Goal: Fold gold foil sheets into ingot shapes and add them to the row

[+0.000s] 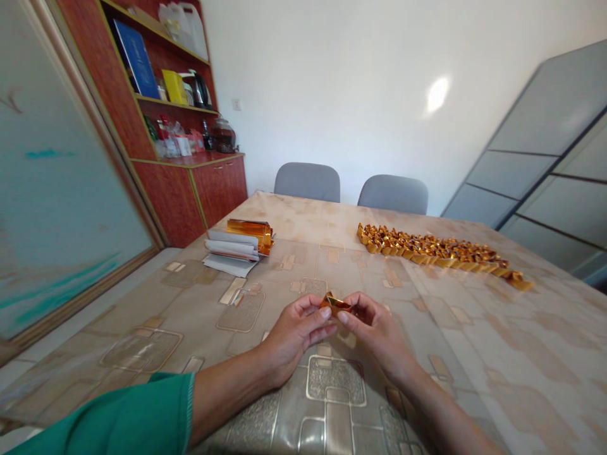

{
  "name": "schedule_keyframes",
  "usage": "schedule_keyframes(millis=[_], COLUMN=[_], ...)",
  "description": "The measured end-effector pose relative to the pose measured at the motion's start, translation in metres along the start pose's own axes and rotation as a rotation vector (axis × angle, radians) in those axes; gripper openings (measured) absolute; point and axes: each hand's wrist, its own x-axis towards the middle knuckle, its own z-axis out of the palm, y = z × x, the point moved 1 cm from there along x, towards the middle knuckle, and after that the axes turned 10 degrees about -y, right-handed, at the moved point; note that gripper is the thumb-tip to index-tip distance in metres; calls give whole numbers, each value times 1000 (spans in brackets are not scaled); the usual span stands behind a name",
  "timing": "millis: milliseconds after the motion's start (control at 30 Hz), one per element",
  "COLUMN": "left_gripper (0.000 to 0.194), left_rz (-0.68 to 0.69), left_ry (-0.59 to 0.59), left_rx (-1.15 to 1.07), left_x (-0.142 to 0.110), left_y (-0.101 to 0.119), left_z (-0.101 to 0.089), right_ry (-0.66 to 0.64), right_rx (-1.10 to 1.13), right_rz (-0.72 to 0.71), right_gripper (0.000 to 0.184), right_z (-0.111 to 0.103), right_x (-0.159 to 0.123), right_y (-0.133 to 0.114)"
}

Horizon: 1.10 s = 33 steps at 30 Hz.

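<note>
A small folded piece of shiny gold foil paper [336, 304] is pinched between my two hands, above the near middle of the table. My left hand [298, 328] grips its left end with thumb and fingers. On the other end are the thumb and fingers of my right hand [374, 325]. The fingers cover part of the piece. Several rows of similar folded gold pieces [431, 246] lie close together at the right, beyond my right hand. A stack of flat gold foil sheets [251, 230], with white backs [230, 262] showing, lies at the far left.
A patterned plastic cloth covers the table [313, 221]. Two grey chairs [307, 180] stand at its far edge, by the white wall. At the left is a red-brown cabinet [190, 189] with kitchen things on its shelves. Grey panels [526, 126] stand at the right.
</note>
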Motion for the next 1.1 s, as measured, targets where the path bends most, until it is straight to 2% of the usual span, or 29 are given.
schedule_keyframes(millis=[167,367,567,767,933,1100], left_gripper=[34,35,37,35,32,34], left_rz=[21,56,-11,50,44,27], left_ry=[16,34,28,91,86,70], left_rx=[70,90,102,50,36,34], left_x=[1,2,3,3,4,4], left_y=[-3,-3,-3,0,0,0], left_z=[1,2,2,0,-1,-1], right_ry=[17,0,37,-32,-65,-118], right_rx=[-18,46,17,36,98,122], right_rz=[-61,-32,-28,10,26,33], right_gripper=[35,38,38,41,38,37], right_z=[2,1,-1,0,1,2], right_x=[0,1,1,1,-1,-2], right_y=[4,3,-3,4,17,12])
